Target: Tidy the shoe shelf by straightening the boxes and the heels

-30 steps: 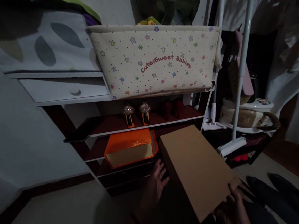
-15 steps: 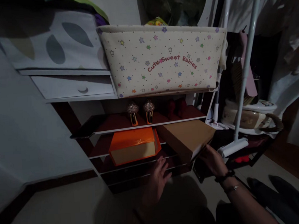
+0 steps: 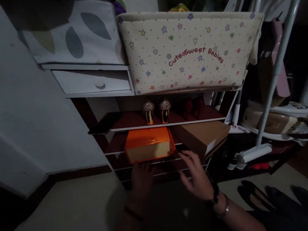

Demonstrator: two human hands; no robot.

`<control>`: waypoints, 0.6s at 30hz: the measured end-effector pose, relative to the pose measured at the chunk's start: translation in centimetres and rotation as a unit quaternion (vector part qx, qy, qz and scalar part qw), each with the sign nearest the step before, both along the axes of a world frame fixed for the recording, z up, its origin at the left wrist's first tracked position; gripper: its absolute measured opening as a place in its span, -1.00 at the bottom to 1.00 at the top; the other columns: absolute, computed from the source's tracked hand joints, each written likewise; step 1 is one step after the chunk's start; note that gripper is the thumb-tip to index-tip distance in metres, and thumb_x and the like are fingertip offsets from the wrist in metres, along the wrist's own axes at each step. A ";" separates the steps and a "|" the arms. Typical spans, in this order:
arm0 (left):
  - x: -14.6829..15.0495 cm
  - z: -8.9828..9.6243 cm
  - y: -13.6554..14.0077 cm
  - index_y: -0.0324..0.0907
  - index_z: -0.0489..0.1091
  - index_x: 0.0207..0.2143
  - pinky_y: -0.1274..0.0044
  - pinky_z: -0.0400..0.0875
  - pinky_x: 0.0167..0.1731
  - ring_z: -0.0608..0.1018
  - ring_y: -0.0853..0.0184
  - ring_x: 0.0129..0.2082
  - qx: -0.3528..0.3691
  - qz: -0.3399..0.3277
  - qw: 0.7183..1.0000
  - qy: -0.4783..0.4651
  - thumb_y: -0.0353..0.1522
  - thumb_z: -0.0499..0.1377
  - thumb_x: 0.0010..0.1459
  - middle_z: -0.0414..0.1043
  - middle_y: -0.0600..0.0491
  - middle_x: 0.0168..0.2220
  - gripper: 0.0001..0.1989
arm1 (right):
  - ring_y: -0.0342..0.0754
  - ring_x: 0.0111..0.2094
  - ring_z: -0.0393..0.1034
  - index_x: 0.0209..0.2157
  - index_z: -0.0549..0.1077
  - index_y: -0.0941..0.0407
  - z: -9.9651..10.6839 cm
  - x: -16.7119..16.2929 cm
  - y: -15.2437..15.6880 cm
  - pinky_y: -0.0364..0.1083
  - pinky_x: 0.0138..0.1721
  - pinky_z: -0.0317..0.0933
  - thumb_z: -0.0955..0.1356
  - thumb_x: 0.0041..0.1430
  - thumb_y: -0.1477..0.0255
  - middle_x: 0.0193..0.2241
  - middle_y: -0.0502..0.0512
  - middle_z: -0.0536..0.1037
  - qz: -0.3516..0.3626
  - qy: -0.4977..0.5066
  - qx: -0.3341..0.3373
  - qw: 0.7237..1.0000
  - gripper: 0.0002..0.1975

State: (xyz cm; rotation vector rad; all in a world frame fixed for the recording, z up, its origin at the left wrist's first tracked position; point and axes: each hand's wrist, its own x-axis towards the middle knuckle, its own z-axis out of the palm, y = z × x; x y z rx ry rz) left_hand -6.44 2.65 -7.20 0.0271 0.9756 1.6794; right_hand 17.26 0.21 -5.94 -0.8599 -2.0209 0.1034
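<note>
An orange box (image 3: pixel 148 136) with a pale front side juts from a middle shelf of the rack. My left hand (image 3: pixel 142 177) is just below its front edge, fingers stretched out; whether they touch the box I cannot tell in the dim light. Fingers apart and holding nothing, my right hand (image 3: pixel 196 176) reaches toward the orange box's right corner. Beside that box, a brown cardboard box (image 3: pixel 206 131) with a white label lies at an angle, sticking out of the same shelf.
Above stand glittery-heeled shoes (image 3: pixel 165 107) and dark red shoes (image 3: pixel 193 107). A star-print fabric bin (image 3: pixel 186 53) and a small white drawer (image 3: pixel 92 81) top the rack. At right are a long-handled roller (image 3: pixel 255 153) and black shoes (image 3: pixel 254 196) on the floor.
My right hand has let go of the brown box and moved left toward the orange box. My left hand has moved left, below the orange box. The camera view has shifted.
</note>
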 end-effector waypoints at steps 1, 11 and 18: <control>-0.6 0.3 0.1 0.04 0.38 -0.07 0.15 0.29 0.26 0.42 0.19 0.27 0.004 0.012 1.000 -0.001 -0.29 -0.03 0.34 0.39 -0.05 0.19 -0.78 | 0.18 0.36 0.12 0.42 0.11 0.10 0.6 -2.1 0.6 0.30 0.37 0.07 0.32 0.23 0.57 0.31 0.34 0.25 0.011 -0.052 0.017 0.998 -0.26; -2.9 1.0 0.0 -0.08 0.35 -0.18 0.11 0.19 0.30 0.38 0.06 0.30 -0.029 0.025 0.998 -0.053 -0.07 -0.05 0.35 0.41 -0.09 0.04 -0.67 | 0.31 0.41 0.00 0.48 -0.09 -0.24 -1.0 -13.7 9.3 0.58 0.27 -0.09 0.25 0.42 0.51 0.41 0.30 0.17 -0.057 -0.282 0.133 0.948 -0.26; -3.8 -0.5 -1.5 -0.04 0.39 -0.23 0.21 0.55 -0.06 0.51 0.08 0.15 -0.016 0.002 1.000 -0.015 -0.17 -0.11 0.38 0.48 -0.16 -0.13 -0.67 | 0.27 0.31 0.17 0.45 -0.01 -0.32 -0.9 -11.5 8.3 0.47 0.19 0.03 0.24 0.47 0.42 0.28 0.34 0.34 -0.077 -0.277 0.211 0.934 -0.35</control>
